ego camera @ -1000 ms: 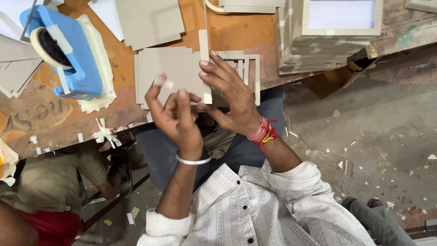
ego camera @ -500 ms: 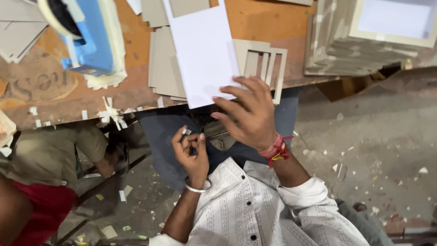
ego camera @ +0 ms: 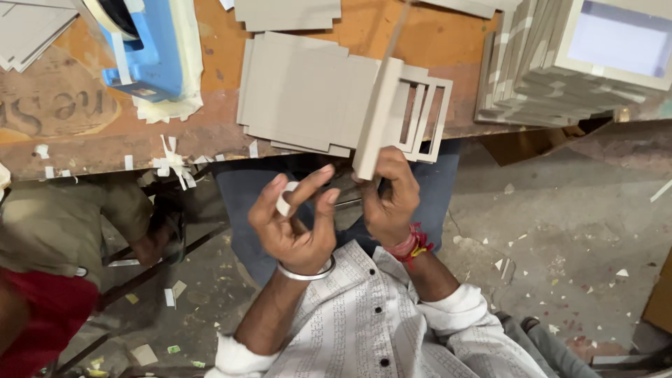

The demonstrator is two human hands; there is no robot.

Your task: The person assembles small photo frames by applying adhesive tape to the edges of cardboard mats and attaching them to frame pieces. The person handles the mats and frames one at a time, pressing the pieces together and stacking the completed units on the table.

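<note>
The right hand (ego camera: 389,199) gripped a grey card (ego camera: 379,119) by its bottom edge, fingers curled round it. The card stood edge-on, thin and flat, rising over the table (ego camera: 210,42). The left hand (ego camera: 294,220) pinched a small white tape piece (ego camera: 285,198) between thumb and fingertips.

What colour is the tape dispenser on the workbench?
Blue. The tape dispenser stands at the bench's upper left, seen best in the head view, the only one.

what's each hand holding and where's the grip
Right hand grips the grey cardboard sheet, seen edge-on, at its bottom edge. Left hand pinches a small white piece at its fingertips.
</note>
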